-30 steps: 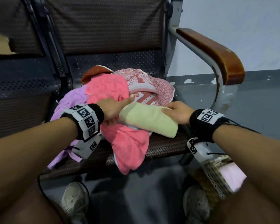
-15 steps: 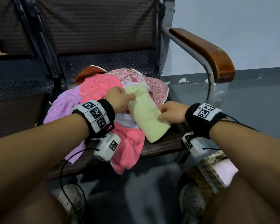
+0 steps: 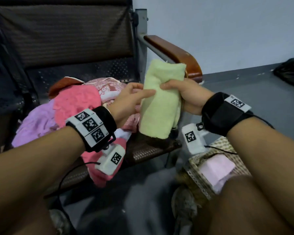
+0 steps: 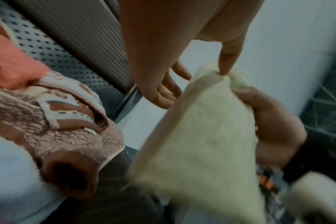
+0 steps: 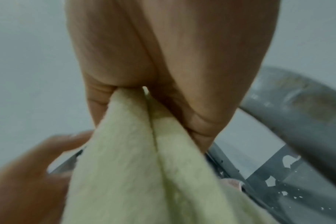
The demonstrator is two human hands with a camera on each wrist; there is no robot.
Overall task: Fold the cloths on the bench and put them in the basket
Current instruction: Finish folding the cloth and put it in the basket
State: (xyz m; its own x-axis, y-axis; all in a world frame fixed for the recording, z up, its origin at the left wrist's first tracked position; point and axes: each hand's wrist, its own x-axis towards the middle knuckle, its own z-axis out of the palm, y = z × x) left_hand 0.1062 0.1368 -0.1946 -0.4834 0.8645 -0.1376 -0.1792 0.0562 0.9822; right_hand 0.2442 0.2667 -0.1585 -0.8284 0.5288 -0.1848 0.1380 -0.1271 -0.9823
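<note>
A folded light-green cloth (image 3: 161, 102) stands upright in the air above the bench's right end. My right hand (image 3: 170, 87) grips it about the middle; in the right wrist view the cloth (image 5: 134, 166) is bunched between thumb and fingers (image 5: 201, 118). My left hand (image 3: 139, 92) lies against its left side with straight fingers, the thumb tip (image 4: 223, 71) touching the cloth's edge (image 4: 201, 136). Loose cloths are heaped on the bench (image 3: 151, 150): a pink one (image 3: 75, 102), a purple one (image 3: 36, 122) and a patterned maroon one (image 3: 107, 85). The woven basket (image 3: 193, 173) sits on the floor at lower right.
A pale pink folded cloth (image 3: 217, 168) lies in the basket, partly hidden by my right forearm. The wooden armrest (image 3: 173, 51) stands just behind the green cloth. A dark bag (image 3: 292, 72) lies on the floor at far right. My shoes are below.
The green cloth has been lifted off the heap, turned upright and carried right. My right hand has closed round its middle, and my left hand's grip has loosened to straight fingers.
</note>
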